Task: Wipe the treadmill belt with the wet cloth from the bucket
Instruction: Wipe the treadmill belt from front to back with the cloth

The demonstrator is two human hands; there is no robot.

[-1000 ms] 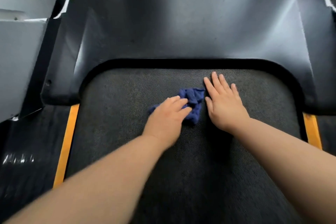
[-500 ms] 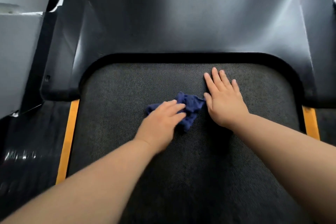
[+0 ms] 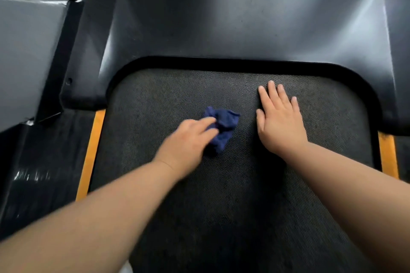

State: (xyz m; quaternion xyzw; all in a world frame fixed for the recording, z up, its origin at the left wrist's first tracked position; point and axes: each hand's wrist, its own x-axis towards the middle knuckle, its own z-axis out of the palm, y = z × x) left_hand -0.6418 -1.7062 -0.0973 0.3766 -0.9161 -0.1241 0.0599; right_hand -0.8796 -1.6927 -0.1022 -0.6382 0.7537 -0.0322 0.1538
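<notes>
Crumpled dark-blue cloth [image 3: 224,122] on belt [image 3: 221,206]; blurred left hand [image 3: 184,142] seemingly presses it, fingers straight; right hand [image 3: 280,124] flat.

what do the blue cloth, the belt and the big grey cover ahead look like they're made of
Blue cloth: soft woven or terry fabric, matt, judging by its crumpled folds.
Belt: probably rubber or PVC, matt black, with a fine dotted grip texture.
Grey cover: likely moulded plastic, smooth, semi-gloss, showing soft light streaks on its curves; painted metal is possible.
</notes>
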